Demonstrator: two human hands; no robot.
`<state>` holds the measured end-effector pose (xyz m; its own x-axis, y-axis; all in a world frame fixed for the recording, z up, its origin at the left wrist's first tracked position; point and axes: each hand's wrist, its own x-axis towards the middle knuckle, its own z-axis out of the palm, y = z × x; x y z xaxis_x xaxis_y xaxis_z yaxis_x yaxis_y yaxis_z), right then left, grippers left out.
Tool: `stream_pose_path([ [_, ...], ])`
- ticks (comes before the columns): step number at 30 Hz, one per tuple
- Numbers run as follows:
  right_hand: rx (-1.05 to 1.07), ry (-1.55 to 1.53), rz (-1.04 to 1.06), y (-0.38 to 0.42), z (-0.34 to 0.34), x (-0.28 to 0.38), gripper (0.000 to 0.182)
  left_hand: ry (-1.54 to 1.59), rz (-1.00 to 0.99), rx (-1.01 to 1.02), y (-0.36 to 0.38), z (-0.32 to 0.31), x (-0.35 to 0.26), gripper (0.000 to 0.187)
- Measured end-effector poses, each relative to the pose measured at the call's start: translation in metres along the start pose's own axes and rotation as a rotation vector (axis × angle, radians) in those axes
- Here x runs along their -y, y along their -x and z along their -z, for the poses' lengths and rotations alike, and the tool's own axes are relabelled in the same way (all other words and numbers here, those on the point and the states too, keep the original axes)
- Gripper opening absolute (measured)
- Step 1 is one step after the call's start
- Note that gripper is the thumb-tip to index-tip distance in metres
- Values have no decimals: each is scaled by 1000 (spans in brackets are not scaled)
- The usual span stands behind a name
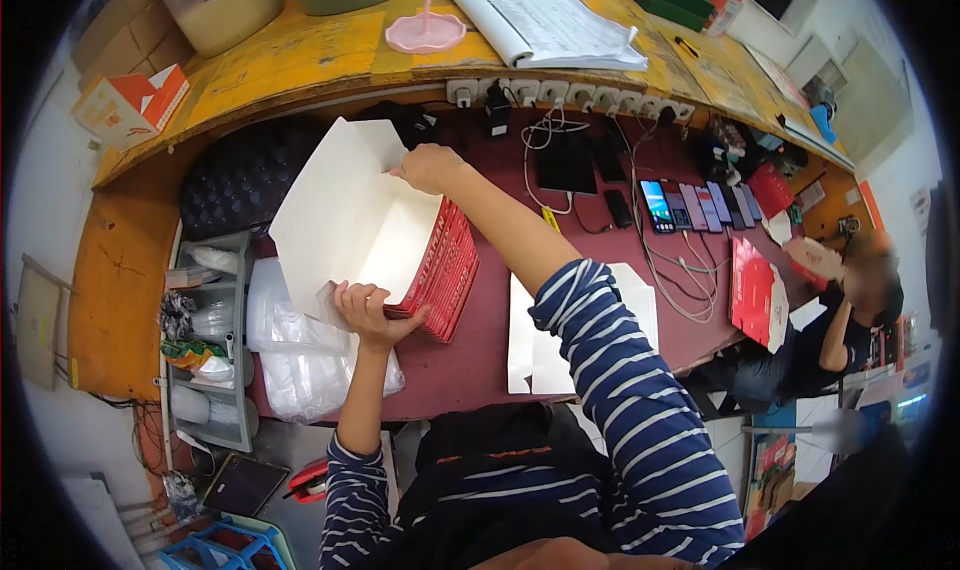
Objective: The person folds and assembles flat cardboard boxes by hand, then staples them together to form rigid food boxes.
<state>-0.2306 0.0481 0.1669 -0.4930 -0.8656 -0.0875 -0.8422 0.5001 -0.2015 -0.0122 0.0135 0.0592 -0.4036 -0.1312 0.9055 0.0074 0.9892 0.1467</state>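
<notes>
Left of centre on the tabletop: one open carton, white inside, red and printed outside, its mouth turned up toward the wearer and its flaps spread.

Left hand: closed on the carton's near rim, fingers over the white wall, thumb along the red side. Right hand: pinching the far right edge, fingers curled in. The opposed grips presumably steady the carton and hold its mouth wide.

Adjacent, right, by the near edge: white card sheet, flat, partly behind the right sleeve. Adjacent, left: clear plastic bags, a loose pile near the left edge, probably placed for easy reach. Beyond these, at the left edge: grey trays, small packets sorted by compartment. Far left corner: black dimpled sheet.

Toward the far right corner: row of phones, one screen clearly lit; white cables run near them, likely for charging from the socket strip along the far edge. Right edge: red flat carton; past it, another person.

Obscured: the carton's underside, so whether it bears fully on the tabletop cannot be told; the right fingertips, partly behind the hand; lettering, too slanted to read; cable ends, lost in the tangle.
</notes>
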Motion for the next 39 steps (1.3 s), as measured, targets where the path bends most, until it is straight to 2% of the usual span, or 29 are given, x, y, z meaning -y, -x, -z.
stream_pose_path([
  [2,-37,-15,-17,6,-3,-5,44,18,-42,-61,5,-6,-1,53],
  [4,-278,-66,-1,15,-6,-4,38,6,-55,-67,5,-6,-1,51],
  [5,-285,-67,-12,22,-8,-7,38,15,-63,-66,5,-7,-2,51],
  [7,-811,-519,-5,45,-3,-6,27,-23,-40,-34,-7,2,-11,48],
  [8,-1043,-556,97,56,-9,-12,21,-58,22,-42,-14,7,-22,46],
  [9,-1047,-698,71,74,-14,-17,22,-49,24,-38,-8,3,-34,46],
  [11,-1070,-924,-7,119,-35,-28,25,-220,12,-281,15,-8,-63,45],
  [13,-1059,-1214,-224,170,-74,-36,25,316,-28,525,55,-25,-99,52],
  [15,-1133,-1334,-420,212,-122,-49,24,708,-21,1119,66,-52,-162,60],
  [17,-1203,-1260,-647,254,-162,-53,24,567,-330,1003,118,-73,-201,61],
  [19,-1096,-1134,-770,297,-204,-57,24,506,-387,1063,127,-77,-212,58],
  [20,-960,-1152,-799,320,-207,-51,23,425,-436,1120,129,-80,-215,55],
  [21,-762,-1137,-763,342,-215,-48,22,436,-445,1120,130,-85,-215,55],
  [23,-337,-1158,-725,376,-238,-45,19,604,-345,1417,128,-95,-208,53],
  [24,-145,-1122,-682,385,-217,-33,19,621,-363,1203,126,-89,-206,40],
  [25,-165,-1121,-697,391,-227,-33,19,634,-385,1200,119,-92,-205,40],
  [27,-425,-536,-407,401,-260,-26,24,650,-54,1552,103,-101,-205,25],
  [29,-450,-476,-415,402,-276,-24,29,684,135,1336,90,-97,-204,19],
  [30,-461,-422,-391,402,-280,-24,33,846,424,1316,79,-91,-205,19],
  [31,-475,-418,-411,400,-266,-23,33,790,367,1178,66,-86,-206,19],
  [33,97,-1107,-697,398,-226,-25,41,1352,768,1037,66,-92,-205,20],
  [34,27,-1435,-741,401,-191,-20,45,1359,761,1041,53,-85,-215,20],
  [35,24,-1434,-744,402,-172,-16,45,1519,904,899,27,-69,-229,20],
  [36,-252,-1862,-698,402,-157,-12,42,1666,1045,740,7,-55,-238,22],
  [37,-555,-2275,-611,400,-150,-11,40,1660,1043,740,-6,-47,-240,22],
  [38,-550,-2281,-604,403,-145,-16,40,1706,1102,770,-16,-41,-240,22],
  [39,-655,-2333,-614,414,-141,-23,34,1753,1164,802,-21,-38,-239,22],
])
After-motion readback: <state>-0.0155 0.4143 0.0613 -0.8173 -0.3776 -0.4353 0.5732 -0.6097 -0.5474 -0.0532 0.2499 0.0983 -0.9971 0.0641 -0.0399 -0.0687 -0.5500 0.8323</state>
